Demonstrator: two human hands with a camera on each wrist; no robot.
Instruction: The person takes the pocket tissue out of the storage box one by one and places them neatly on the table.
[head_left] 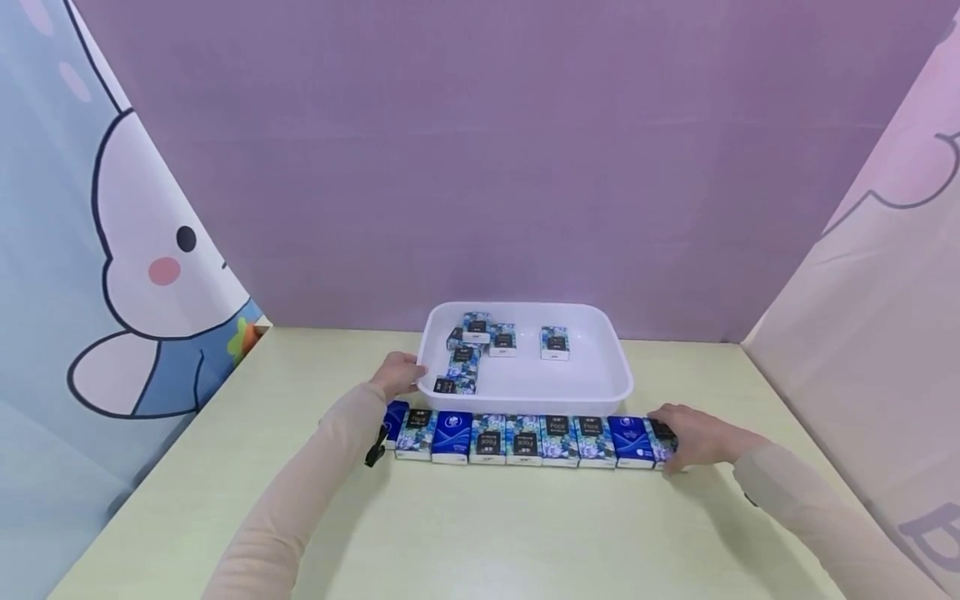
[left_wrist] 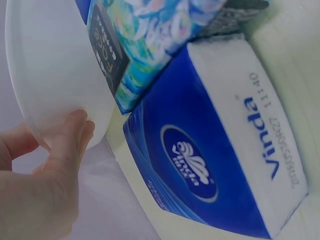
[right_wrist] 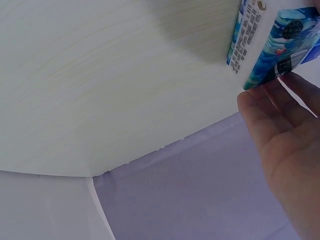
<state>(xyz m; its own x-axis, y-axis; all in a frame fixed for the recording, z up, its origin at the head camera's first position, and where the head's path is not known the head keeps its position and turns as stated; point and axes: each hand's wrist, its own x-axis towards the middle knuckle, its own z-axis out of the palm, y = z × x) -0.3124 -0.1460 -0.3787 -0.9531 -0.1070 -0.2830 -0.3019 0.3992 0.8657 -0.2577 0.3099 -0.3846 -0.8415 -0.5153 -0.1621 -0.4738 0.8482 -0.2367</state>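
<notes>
A white plastic tray (head_left: 551, 400) stands on the table, with several flower-patterned tissue packs (head_left: 555, 342) inside, mostly on its left side. My left hand (head_left: 397, 375) pinches the tray's left wall; the left wrist view shows thumb and fingers (left_wrist: 75, 132) on either side of the rim. In front of the tray runs a row of tissue packs, some floral, some blue (head_left: 452, 437). A blue Vinda pack (left_wrist: 185, 155) ends the row at the left. At the right end my right hand (head_left: 701, 435) grips a floral tissue pack (right_wrist: 285, 40), partly hidden by the fingers.
The pale wooden table (head_left: 510, 533) extends in front of the row and to both sides. Behind it hangs a purple cloth (head_left: 510, 167). A cartoon-printed curtain (head_left: 172, 308) borders the left, and another printed curtain (head_left: 885, 333) the right.
</notes>
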